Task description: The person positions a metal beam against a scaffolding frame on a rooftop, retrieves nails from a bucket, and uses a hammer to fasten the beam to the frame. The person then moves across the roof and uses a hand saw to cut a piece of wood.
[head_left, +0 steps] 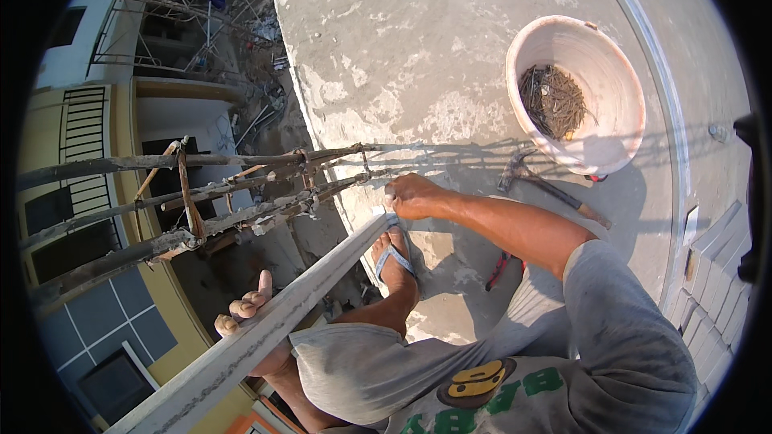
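Observation:
A long, pale grey beam (281, 305) slants from the lower left up to the slab's edge, with a dark crack-like line along its side. My left hand (256, 325) grips it from beneath, fingers curled round the far side. At the beam's upper end, my right hand (412, 197) is closed with its fingers bent; what it pinches, if anything, is hidden. Right of that hand, a claw hammer (555, 190) with a wooden handle lies on the concrete. Behind the hammer stands a whitish bucket (527, 124) holding a heap of nails (553, 100).
The concrete slab (386, 56) drops off along its left edge to a yard far below. Lashed poles (241, 181) jut out past that edge. A red-handled tool (498, 271) lies near my leg. Pale blocks (716, 265) are stacked at right. My sandalled foot (394, 261) is beside the edge.

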`<state>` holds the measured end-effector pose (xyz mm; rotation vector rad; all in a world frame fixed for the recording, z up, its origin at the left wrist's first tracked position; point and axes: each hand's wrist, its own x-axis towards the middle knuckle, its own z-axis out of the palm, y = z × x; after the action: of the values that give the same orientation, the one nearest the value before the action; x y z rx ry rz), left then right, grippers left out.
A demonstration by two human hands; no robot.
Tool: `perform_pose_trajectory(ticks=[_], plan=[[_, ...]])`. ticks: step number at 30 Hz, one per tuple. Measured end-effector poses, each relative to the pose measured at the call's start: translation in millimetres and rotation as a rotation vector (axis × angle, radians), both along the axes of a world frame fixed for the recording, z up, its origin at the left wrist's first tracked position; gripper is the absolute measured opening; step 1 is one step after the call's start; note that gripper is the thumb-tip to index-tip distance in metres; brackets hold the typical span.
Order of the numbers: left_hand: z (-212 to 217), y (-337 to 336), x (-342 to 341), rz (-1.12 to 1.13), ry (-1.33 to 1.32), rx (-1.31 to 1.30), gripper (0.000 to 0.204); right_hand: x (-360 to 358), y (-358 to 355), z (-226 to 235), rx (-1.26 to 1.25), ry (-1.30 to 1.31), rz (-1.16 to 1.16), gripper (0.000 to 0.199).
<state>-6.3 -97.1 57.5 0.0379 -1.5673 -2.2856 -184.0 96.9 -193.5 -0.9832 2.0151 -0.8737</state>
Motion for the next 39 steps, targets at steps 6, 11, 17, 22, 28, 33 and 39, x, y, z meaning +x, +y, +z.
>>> perform_pose_trajectory(ticks=[6, 11, 17, 22, 28, 33, 39], plan=[[-14, -15, -1, -0.140, -0.059, -0.009, 0.041, 4, -4, -5, -0.173, 0.051, -0.080, 0.027], [-65, -21, -15, -0.326, -0.133, 0.199, 0.054, 13, -25, -29, 0.037, 0.019, 0.041, 0.022], [-131, -13, -37, -0.233, -0.757, -0.046, 0.026, 29, -39, -65, -0.046, 0.120, -0.077, 0.019], [-153, -15, -58, -0.409, -0.977, -0.141, 0.023, 37, -43, -64, -0.034, 0.082, -0.181, 0.019], [-168, -11, -72, -0.478, -1.096, -0.269, 0.019, 41, -34, -50, -0.056, -0.236, -0.514, 0.017], [-186, -15, -76, -0.601, -1.094, -0.407, 0.019, 45, -29, -57, -0.146, -0.291, -0.588, 0.015], [-221, -23, -70, -0.564, -1.052, -0.428, 0.023, 53, -31, -65, -0.127, -0.345, -0.605, 0.015]])
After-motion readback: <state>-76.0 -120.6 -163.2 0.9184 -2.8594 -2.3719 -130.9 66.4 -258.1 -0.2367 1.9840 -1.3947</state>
